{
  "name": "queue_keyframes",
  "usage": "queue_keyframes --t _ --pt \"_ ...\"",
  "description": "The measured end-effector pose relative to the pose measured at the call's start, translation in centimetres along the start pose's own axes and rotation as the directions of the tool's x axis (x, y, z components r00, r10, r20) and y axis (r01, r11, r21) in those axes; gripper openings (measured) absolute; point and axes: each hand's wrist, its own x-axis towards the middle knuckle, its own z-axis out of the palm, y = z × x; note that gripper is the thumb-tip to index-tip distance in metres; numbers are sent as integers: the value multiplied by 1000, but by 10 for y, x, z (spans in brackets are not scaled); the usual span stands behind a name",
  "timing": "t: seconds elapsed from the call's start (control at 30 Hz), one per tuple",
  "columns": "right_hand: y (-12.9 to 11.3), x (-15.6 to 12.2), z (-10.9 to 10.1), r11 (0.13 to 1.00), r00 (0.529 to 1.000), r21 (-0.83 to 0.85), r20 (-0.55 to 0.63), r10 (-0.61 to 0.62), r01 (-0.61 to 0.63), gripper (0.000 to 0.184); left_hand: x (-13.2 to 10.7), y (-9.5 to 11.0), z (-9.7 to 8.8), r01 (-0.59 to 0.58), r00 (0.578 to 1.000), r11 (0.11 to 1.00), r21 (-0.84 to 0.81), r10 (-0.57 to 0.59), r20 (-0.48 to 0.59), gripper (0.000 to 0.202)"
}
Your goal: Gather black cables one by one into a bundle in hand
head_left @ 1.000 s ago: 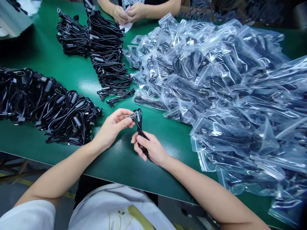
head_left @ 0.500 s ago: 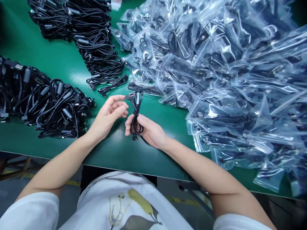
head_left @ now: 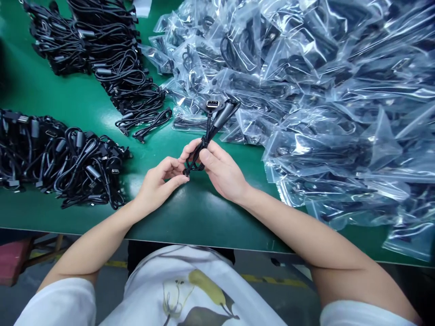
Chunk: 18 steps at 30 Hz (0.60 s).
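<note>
A bundled black USB cable (head_left: 207,134) is held in front of me, over the green table. My right hand (head_left: 224,171) is closed around its looped middle, thumb on top. From the grip a flat-flanged USB socket (head_left: 212,105) points away from me, beside a grey barrel (head_left: 220,117) on the cable. At the lower end of the bundle, a small black plug (head_left: 186,172) lies between the thumb and fingers of my left hand (head_left: 160,184), which looks closed on it.
Bundled black cables lie in a pile (head_left: 84,158) at the left and in a long stack (head_left: 118,68) farther back. Clear plastic bags (head_left: 306,113) with dark cables inside cover the right side. The green table's (head_left: 190,222) front edge runs close to my body.
My left hand has gone from the cable's upper connector down to its lower end. The bundle has tilted to the right, and its USB socket now faces me. My view has shifted slightly.
</note>
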Motion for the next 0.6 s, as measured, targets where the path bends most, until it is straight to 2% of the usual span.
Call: queue_keyframes --t 0.3,0.4,0.6 --pt "-5 -2 0 993 997 -93 33 -69 72 36 1 2 -1 7 999 997 -79 -4 40 25" --pt "-8 -3 1 995 997 -84 49 -58 62 37 1 2 -1 2 999 997 -77 1 42 26" --pt "-3 -1 -2 999 1000 -51 -4 -18 17 35 0 5 -1 36 996 996 -85 -29 81 33"
